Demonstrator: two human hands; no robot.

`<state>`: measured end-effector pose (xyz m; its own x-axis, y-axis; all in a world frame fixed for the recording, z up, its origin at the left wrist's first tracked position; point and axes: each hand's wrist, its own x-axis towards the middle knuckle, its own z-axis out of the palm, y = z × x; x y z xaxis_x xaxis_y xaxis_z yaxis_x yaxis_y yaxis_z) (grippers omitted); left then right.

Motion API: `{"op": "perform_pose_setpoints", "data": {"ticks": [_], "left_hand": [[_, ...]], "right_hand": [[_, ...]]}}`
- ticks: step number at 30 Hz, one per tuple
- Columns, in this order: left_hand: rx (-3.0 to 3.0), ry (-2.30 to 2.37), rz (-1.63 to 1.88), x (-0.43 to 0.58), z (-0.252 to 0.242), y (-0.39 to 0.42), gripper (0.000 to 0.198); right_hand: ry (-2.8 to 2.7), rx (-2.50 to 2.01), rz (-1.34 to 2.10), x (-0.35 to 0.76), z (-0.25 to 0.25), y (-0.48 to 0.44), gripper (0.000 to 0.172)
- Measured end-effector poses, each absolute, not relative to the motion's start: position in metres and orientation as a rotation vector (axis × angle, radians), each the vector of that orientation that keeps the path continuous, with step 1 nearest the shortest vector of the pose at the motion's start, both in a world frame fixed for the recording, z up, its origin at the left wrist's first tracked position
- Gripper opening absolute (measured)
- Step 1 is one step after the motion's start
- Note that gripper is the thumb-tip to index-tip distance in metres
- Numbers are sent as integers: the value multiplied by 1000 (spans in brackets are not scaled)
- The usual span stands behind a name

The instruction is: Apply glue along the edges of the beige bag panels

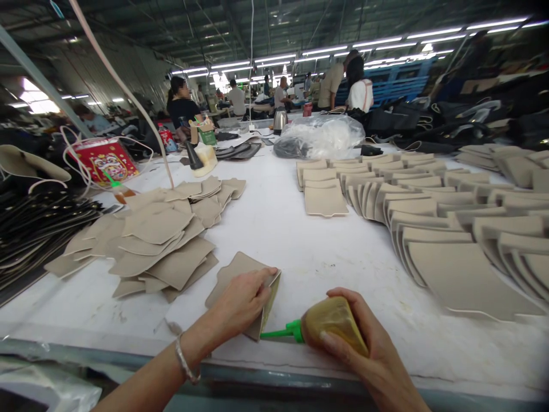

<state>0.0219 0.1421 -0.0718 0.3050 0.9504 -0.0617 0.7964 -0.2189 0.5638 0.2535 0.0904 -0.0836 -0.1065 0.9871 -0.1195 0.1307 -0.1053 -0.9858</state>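
My left hand (242, 300) lies over a beige leather-like panel (234, 266), index finger stretched to its far right corner, pressing it on the table. A yellowish wet-looking strip (271, 297) shows along the panel's right edge. In my right hand (373, 337) is a squeeze bottle (332, 323) of amber liquid, tipped on its side. Its thin green nozzle (278, 332) points left, with the tip at the panel's near corner. Left of my hands spreads a loose pile of beige panels (158, 229).
Overlapping rows of beige panels (454, 269) cover the right side of the white tabletop (274, 229). A second green-tipped bottle (122, 191) lies by a red bag (103, 160). Plastic wrap (326, 137) and a kettle (280, 121) stand farther back. Several people work beyond.
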Motion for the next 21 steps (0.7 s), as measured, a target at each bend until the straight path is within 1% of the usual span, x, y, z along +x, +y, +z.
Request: {"op": "perform_pose_setpoints", "data": {"ticks": [2,4,7,9,11,12,14,15,16,17,19,21], "left_hand": [[2061,1564,406,23,-70,142,45],[2047,1570,409,24,-70,142,45],[2031,1566,440,24,-73,143,44],[1970,1551,467,23,-77,143,43],[1884,1522,506,19,-81,142,40],[1866,1522,543,16,-82,141,39],[1897,1630,649,6,-82,141,39],[1929,1748,696,0,-82,141,41],[1946,1894,716,-7,-81,142,44],[1934,2040,698,-15,-80,143,46],[1846,2211,568,-29,-80,146,47],[1730,2132,444,-39,-80,151,33]], "right_hand": [[-1282,-1320,1369,256,-82,89,57],[-1166,-1267,1491,258,-79,88,60],[-876,-1141,1740,265,-77,88,60],[-642,-1065,1819,271,-77,93,60],[-386,-1019,1802,280,-74,102,58],[-254,-1006,1765,285,-72,108,54],[-32,-972,1655,296,-64,122,37],[40,-952,1592,302,-60,128,28],[84,-921,1538,308,-56,134,22],[108,-885,1495,314,-53,139,22],[114,-789,1464,325,-50,148,27],[110,-686,1461,334,-53,154,29]]}}
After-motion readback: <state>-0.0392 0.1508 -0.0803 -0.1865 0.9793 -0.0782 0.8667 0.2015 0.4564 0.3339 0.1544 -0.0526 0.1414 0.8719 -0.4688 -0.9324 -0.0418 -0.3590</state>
